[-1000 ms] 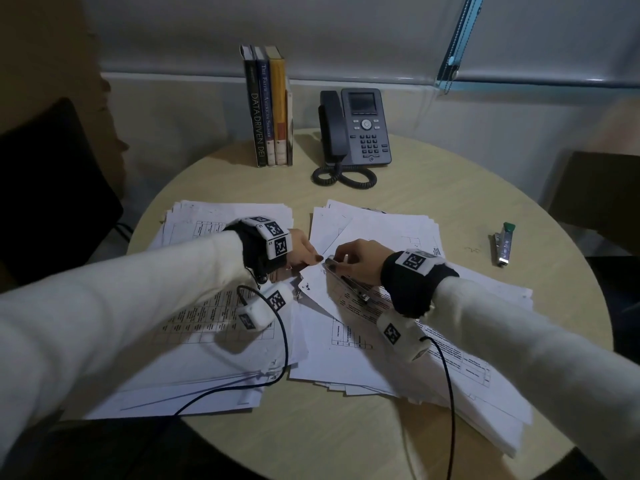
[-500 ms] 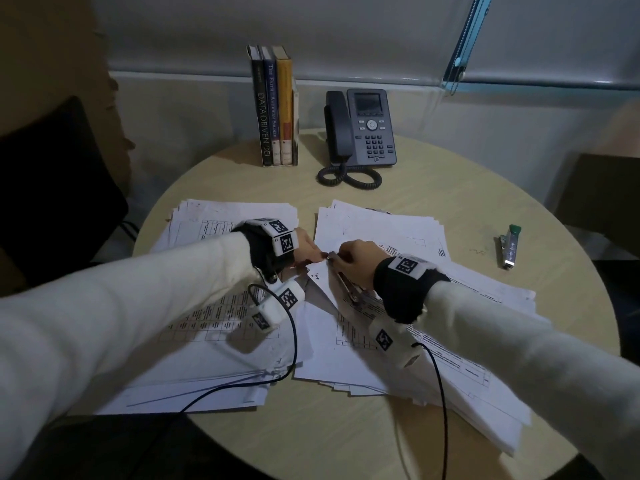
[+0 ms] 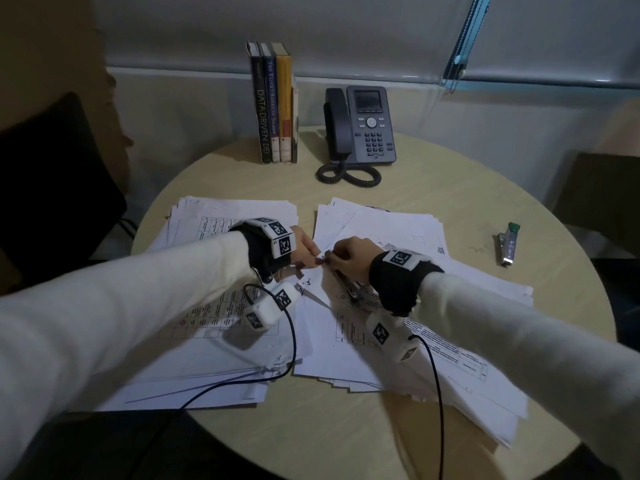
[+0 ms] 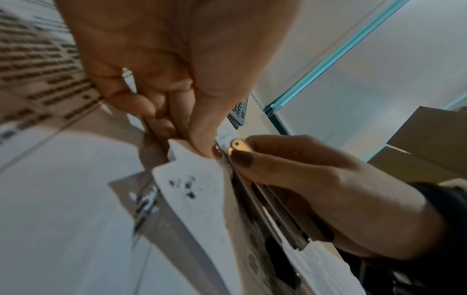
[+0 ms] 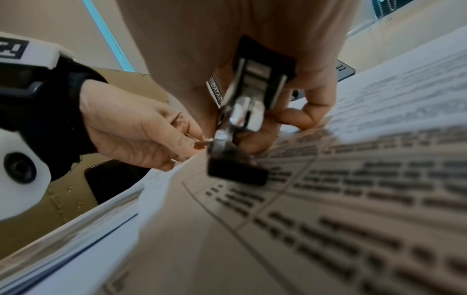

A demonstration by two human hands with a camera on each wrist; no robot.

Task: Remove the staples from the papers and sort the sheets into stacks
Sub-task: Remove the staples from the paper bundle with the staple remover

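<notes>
Paper is the whole problem at this corner — thin, limp, quick to tear. I have my left hand (image 4: 177, 65) pinching the corner of the stapled set (image 4: 192, 185) between thumb and fingertips, right at the staple, where the sheets are bound and stiffest; I judge that the place to hold, since anywhere further out the sheets would simply fold. My right hand (image 4: 328, 191) is curled round the metal staple tool (image 5: 250, 99), its tip meeting that corner just beside my left thumbnail. The tool is rigid and smooth, so I would keep a firm wrap on its body. The staple itself is too small for me to make out. The set lies on the right pile of papers (image 3: 398, 233) on the round worktop (image 3: 450, 188), with a second pile (image 3: 214, 216) under my left forearm — both loose and, I expect, slippery. A stapler (image 3: 507, 244) sits well apart to the right.
</notes>
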